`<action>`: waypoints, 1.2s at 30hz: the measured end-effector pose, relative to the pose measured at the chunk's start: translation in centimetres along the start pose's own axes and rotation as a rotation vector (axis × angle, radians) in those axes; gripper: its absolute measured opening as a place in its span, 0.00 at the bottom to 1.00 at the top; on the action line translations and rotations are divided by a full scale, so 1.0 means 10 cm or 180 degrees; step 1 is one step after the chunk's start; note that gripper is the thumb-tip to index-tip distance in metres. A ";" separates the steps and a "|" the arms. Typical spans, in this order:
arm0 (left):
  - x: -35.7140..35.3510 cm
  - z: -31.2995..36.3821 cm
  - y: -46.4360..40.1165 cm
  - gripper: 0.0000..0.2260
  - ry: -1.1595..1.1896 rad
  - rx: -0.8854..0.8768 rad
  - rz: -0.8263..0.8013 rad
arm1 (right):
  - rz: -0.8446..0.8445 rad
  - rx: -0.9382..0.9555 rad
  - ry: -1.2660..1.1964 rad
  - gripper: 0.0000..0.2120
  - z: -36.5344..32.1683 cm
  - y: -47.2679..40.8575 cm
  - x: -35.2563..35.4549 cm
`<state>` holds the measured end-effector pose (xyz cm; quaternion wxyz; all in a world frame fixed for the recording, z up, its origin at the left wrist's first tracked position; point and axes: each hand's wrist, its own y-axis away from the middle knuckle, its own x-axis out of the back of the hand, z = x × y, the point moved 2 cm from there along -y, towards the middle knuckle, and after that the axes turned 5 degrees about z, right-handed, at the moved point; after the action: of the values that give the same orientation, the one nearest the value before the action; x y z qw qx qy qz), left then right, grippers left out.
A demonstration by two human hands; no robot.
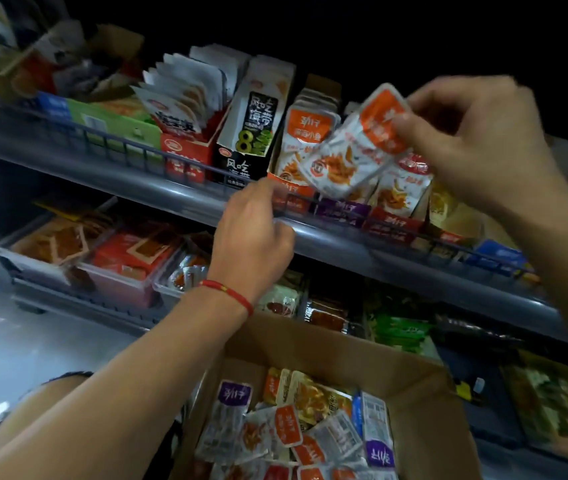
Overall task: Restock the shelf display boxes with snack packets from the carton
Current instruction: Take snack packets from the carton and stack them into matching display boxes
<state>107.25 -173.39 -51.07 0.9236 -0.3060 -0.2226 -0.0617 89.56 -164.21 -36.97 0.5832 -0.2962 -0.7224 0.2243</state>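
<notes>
The right hand (466, 133) pinches orange packets (355, 147) above the orange box (293, 188) on the shelf (178, 199), the left hand (254, 233) holds that box's front with curled fingers, the carton (327, 344) below.

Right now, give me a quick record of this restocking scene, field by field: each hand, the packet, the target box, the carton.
right hand: pinches an orange-and-white snack packet by its top
packet position: tilted, in front of the orange display box on the upper shelf
left hand: fingers curled at the shelf rail, near that box; holds no packet
carton: open, below the hands, holds loose orange and purple packets
red string bracelet: on the left wrist
</notes>
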 end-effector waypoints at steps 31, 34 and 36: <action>-0.21 0.02 -0.03 0.30 -0.0613 -0.0556 -0.0516 | -0.0254 0.0779 0.1528 0.11 -0.20 -0.78 -0.98; -0.22 0.02 -0.01 0.30 -0.0639 -0.0583 -0.0519 | -0.0198 0.0837 0.1597 0.09 -0.18 -0.77 -0.98; -0.22 0.02 0.00 0.30 -0.0665 -0.0606 -0.0499 | -0.0185 0.0872 0.1684 0.09 -0.18 -0.76 -1.00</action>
<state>105.16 -173.32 -51.92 0.8546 -0.3786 -0.3339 -0.1222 91.44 -176.65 -38.56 0.7919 -0.2421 -0.5165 0.2179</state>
